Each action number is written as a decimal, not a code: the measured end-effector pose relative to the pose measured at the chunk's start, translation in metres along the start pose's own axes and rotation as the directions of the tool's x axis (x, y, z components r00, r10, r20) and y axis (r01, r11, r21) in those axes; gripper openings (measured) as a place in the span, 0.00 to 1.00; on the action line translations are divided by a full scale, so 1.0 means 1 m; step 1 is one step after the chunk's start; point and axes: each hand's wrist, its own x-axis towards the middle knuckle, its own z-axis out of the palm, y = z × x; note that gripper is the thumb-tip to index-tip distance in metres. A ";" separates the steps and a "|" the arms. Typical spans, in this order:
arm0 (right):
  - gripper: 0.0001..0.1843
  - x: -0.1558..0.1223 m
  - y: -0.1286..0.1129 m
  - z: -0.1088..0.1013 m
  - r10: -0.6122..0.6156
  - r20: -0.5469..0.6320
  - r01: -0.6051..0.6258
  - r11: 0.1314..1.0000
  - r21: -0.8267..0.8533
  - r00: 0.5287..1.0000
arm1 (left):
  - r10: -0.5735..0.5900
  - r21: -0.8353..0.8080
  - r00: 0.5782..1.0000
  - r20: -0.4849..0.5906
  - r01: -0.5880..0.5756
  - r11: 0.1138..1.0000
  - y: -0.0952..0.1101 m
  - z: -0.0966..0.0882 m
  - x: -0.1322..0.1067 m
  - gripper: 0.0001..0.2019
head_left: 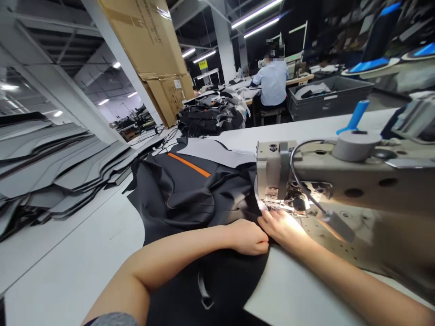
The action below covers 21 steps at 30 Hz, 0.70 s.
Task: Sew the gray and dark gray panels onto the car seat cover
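Black fabric (190,194) with an orange strip (189,164) and a light grey panel (214,151) lies bunched on the table, its right edge running to a sewing machine (306,181). My left hand (249,236) is closed on the black fabric just left of the machine's needle area, fingers curled under. Close beside it, my right hand (283,226) presses its fingertips on the fabric edge right under the presser foot area, lit by the machine's lamp (336,226). Whether the right fingers pinch the cloth is hard to see. The needle itself is not distinguishable.
Stacked grey panels (68,167) cover the left side of the white table (84,262). Behind stand a large cardboard box (146,40), a heap of dark and grey cloth pieces (217,111) and a grey bin (329,97). A person (273,81) sits farther back at another machine.
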 end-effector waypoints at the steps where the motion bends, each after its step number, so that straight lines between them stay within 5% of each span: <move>1: 0.09 0.001 -0.006 -0.001 0.016 0.014 -0.015 1.000 -0.014 1.000 | 0.044 0.075 0.999 -0.032 -0.041 0.996 0.000 -0.002 -0.003 0.13; 7: 0.12 -0.009 -0.035 0.001 0.127 0.051 -0.122 0.988 -0.095 0.991 | 0.244 0.402 0.899 -0.363 -0.086 0.912 -0.016 -0.014 -0.003 0.11; 10: 0.21 -0.022 -0.034 0.005 0.140 0.041 -0.136 0.987 -0.091 0.989 | 0.268 0.495 0.871 -0.411 -0.033 0.868 -0.024 -0.014 0.010 0.10; 16: 0.29 -0.034 -0.031 0.003 0.171 0.064 -0.168 0.985 -0.050 0.983 | 0.134 0.500 0.855 -0.501 0.159 0.851 -0.033 -0.009 0.024 0.09; 21: 0.28 -0.030 -0.038 -0.005 0.191 0.097 -0.194 0.981 0.028 0.977 | 0.128 0.443 0.877 -0.464 0.105 0.890 -0.040 -0.006 0.027 0.12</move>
